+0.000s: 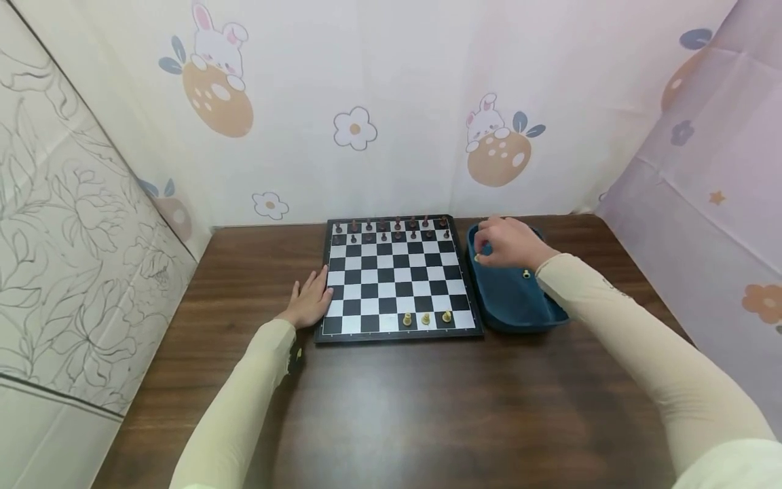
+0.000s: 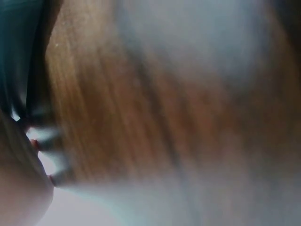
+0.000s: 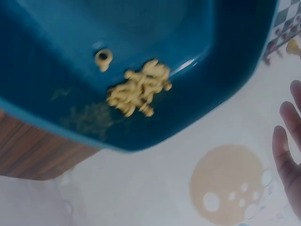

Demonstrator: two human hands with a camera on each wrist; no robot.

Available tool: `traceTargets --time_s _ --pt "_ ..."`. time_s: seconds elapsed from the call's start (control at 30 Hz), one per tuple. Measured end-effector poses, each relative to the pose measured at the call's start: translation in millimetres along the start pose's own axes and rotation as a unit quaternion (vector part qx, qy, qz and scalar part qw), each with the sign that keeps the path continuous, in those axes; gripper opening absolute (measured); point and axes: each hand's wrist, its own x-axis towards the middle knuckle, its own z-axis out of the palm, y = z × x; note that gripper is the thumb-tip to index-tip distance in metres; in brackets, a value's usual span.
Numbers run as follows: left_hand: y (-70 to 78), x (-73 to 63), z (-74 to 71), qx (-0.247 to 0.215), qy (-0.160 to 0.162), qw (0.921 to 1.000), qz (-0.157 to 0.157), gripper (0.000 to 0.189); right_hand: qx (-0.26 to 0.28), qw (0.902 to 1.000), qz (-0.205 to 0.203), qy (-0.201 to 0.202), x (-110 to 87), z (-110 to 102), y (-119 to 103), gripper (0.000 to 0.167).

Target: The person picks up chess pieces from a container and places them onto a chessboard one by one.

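Note:
My left hand (image 1: 310, 299) rests on the left edge of a black-and-white chessboard (image 1: 386, 275), fingers spread. Over the back of a blue tray (image 1: 510, 299), my right hand (image 1: 510, 243) pinches a yellow chess piece (image 1: 477, 258); that piece also shows at the right edge of the right wrist view, near the fingers (image 3: 281, 146). Three yellow pieces (image 1: 425, 318) stand along the board's near row, towards the right. Dark red-brown pieces (image 1: 398, 224) fill two rows at the far side. Inside the tray lie a heap of yellow pieces (image 3: 136, 92) and a separate one (image 3: 103, 59).
The board and tray stand side by side on a dark brown wooden table (image 1: 391, 407). A curtain (image 1: 403, 81) printed with rabbits and flowers hangs right behind the table. A panel with line-drawn flowers (image 1: 79, 217) borders the left side.

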Motion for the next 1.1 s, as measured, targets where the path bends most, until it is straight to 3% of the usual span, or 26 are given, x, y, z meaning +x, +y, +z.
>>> traceTargets --time_s 0.3,0.67,1.1 --pt "1.6 -1.3 4.1 -0.003 -0.007 1.0 -0.005 0.061 0.024 0.9985 -0.048 -0.013 -2.3 17 -28 0.007" --pt "2.0 -3.5 3.7 -0.009 -0.005 0.9999 -0.004 0.061 0.014 0.9937 -0.102 -0.046 -8.4 36 -43 0.005" --pt "2.1 -2.3 -1.3 -0.003 -0.006 0.9999 -0.008 0.061 -0.001 0.995 -0.09 -0.042 -13.5 52 -41 0.008"
